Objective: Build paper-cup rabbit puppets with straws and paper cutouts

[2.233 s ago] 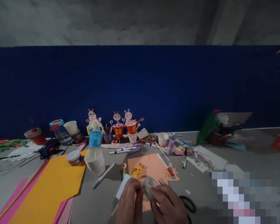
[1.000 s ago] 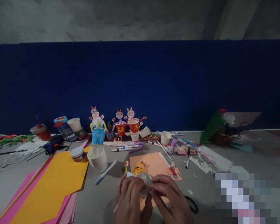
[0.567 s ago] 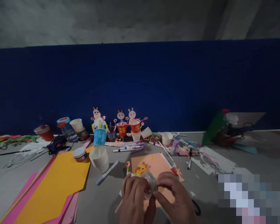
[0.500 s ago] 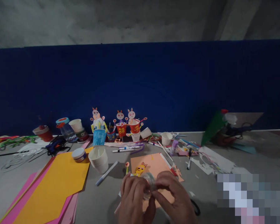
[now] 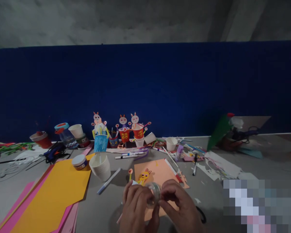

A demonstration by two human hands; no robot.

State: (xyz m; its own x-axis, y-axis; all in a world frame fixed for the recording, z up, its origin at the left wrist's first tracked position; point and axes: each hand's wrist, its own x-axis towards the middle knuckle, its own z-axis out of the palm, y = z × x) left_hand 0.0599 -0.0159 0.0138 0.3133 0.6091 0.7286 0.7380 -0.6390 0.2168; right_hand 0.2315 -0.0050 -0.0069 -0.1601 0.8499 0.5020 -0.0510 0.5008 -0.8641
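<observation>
My left hand (image 5: 137,205) is wrapped around a roll of clear tape (image 5: 154,193), its fingers reaching into the ring. On the roll's right side, the thumb and fingers of my right hand (image 5: 178,202) pinch together at its edge; whether tape lies between them is hidden. Under both hands is a peach paper sheet (image 5: 160,171). Just beyond the roll lies a yellow paper rabbit cutout (image 5: 145,175), with a small round paper piece on a green strip (image 5: 130,173) to its left.
Left are a stack of white paper cups (image 5: 100,168), a marker (image 5: 109,181), a lidded jar (image 5: 79,161) and orange card (image 5: 50,191). Rabbit cup figures (image 5: 138,131) stand by the blue partition (image 5: 145,87). Markers, a purple glue stick (image 5: 179,152) and paper scraps (image 5: 208,171) lie right.
The view has shifted slightly, so most things sit a little further left. Both hands stay at the tape roll, with the ring turned slightly.
</observation>
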